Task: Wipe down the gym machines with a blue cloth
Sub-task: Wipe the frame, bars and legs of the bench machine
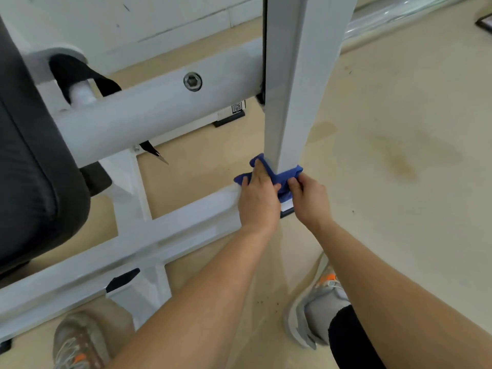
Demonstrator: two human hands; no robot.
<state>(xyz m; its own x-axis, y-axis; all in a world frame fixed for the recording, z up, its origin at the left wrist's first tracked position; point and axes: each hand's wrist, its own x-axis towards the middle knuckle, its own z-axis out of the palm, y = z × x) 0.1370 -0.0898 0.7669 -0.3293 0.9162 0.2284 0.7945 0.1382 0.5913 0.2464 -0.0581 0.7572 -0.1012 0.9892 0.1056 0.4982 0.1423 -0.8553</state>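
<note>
A blue cloth [290, 173] is wrapped around the foot of a white square metal post [288, 102], just above where the post meets the white base rail [186, 217] of the gym machine. The left hand [257, 201] holds the cloth's left end, fingers pressed against the post. The right hand [310, 199] grips the right end with curled fingers. Both grey-and-orange trainers [319, 302] stand on the beige floor [399, 129].

beige floor [399, 249], brownish stain [399, 162] | white wall [159, 17] behind | clear plastic sheeting [394, 16] top right
</note>
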